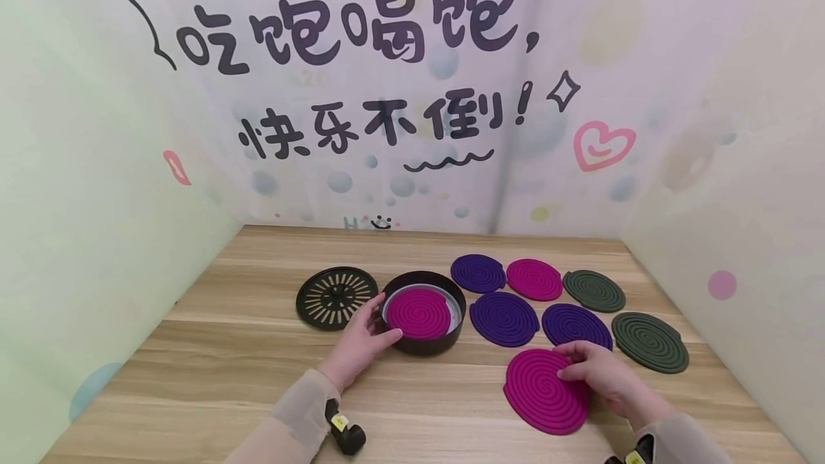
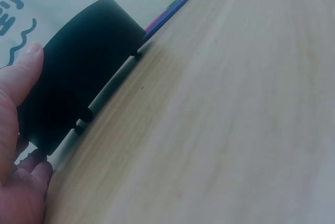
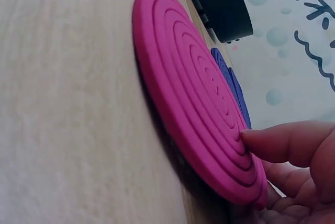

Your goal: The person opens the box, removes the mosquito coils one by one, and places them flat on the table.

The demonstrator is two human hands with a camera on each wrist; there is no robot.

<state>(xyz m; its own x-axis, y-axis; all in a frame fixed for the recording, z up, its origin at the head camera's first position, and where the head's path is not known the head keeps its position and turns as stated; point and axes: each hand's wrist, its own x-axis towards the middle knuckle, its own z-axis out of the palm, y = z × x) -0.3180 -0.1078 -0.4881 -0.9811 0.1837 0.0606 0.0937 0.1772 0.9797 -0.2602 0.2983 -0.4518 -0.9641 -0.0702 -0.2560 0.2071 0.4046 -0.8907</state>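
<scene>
My left hand (image 1: pixel 369 329) grips the left wall of a black round holder (image 1: pixel 425 342), thumb on its near side. A magenta spiral coil (image 1: pixel 419 312) lies inside it. The left wrist view shows my thumb and fingers (image 2: pixel 21 103) wrapped on the holder's dark wall (image 2: pixel 78 82). To the right, my right hand (image 1: pixel 589 369) pinches the far right edge of a second magenta coil (image 1: pixel 541 392) on the wooden table (image 1: pixel 225 378). In the right wrist view a fingertip (image 3: pixel 282 145) presses on that coil's ridged top (image 3: pixel 199 93), other fingers under its rim.
A black slotted lid (image 1: pixel 336 297) lies left of the holder. Several more coils lie to its right: purple (image 1: pixel 478 273), magenta (image 1: pixel 534 279), dark green (image 1: pixel 594 290), purple (image 1: pixel 503 318), purple (image 1: pixel 576 326), dark green (image 1: pixel 649 341). Printed walls close in three sides.
</scene>
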